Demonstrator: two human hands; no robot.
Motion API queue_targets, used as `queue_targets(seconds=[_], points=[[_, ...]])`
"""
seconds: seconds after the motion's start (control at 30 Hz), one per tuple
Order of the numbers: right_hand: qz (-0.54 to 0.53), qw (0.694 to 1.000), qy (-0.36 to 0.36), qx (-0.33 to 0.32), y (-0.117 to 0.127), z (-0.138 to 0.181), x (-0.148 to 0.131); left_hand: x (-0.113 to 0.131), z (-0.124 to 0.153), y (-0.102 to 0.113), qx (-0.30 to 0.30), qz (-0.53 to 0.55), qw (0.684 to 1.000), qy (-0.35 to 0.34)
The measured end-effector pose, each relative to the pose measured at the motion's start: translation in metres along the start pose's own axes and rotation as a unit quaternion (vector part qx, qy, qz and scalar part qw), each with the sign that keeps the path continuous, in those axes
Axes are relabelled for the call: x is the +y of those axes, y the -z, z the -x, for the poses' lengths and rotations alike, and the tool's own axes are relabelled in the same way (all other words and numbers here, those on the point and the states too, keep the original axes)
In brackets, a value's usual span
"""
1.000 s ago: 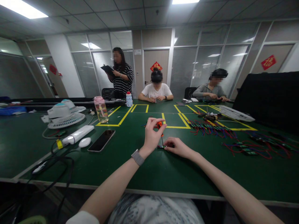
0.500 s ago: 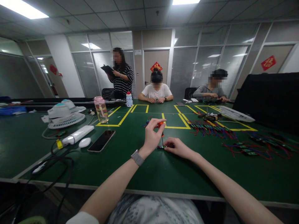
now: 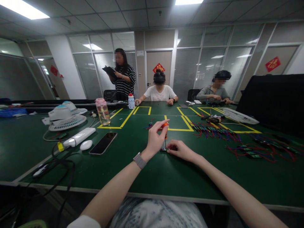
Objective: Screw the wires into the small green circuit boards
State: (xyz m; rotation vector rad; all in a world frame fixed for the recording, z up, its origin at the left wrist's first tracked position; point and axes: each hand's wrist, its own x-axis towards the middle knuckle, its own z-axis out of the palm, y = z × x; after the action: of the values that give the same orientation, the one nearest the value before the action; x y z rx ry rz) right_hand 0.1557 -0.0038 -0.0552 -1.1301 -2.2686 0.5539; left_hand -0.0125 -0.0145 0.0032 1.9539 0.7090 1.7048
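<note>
My left hand (image 3: 156, 136) is closed on the orange handle of a screwdriver (image 3: 166, 136), held upright with its shaft pointing down. The screwdriver's tip meets a small green circuit board (image 3: 163, 149) lying on the green table (image 3: 133, 174). My right hand (image 3: 179, 149) pinches the right end of that board between thumb and fingers, pressing it to the tabletop. Part of the board is hidden by my fingers. Just beyond my left hand lies a small board with red and blue wires (image 3: 149, 125).
Wired circuit boards (image 3: 216, 130) lie in rows to the right, with more bundles (image 3: 251, 151) nearer. On the left are a phone (image 3: 104, 143), a white power strip (image 3: 79, 137), cables, a pink-lidded bottle (image 3: 103, 111) and white fans (image 3: 67, 117). Several people are across the table.
The screwdriver's handle has turned slightly and my left fingers have shifted a little right. My right hand stays put. Across the table, the seated person's hands have moved apart, one toward the white bottle.
</note>
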Motion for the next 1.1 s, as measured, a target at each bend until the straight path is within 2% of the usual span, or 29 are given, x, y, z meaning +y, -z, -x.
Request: queue_targets(seconds=[0.2,0.5,0.77,1.1], points=[[0.007,1.000,0.003,0.002,-0.0006,-0.0007,0.0015,0.0035,0.0015,0.0002,0.050,-0.087,0.995,-0.017],[-0.001,1.000,-0.005,-0.003,0.0001,-0.0005,-0.0005,0.0043,-0.0001,0.0006,0.016,-0.020,1.000,-0.014],[0.004,1.000,-0.001,0.001,-0.0002,-0.0004,0.0002,0.0054,0.0035,-0.0011,0.063,-0.086,0.994,-0.022],[-0.007,1.000,0.000,0.001,0.0000,0.0000,-0.0023,0.0026,0.0037,-0.0015,0.017,-0.025,0.999,-0.015]])
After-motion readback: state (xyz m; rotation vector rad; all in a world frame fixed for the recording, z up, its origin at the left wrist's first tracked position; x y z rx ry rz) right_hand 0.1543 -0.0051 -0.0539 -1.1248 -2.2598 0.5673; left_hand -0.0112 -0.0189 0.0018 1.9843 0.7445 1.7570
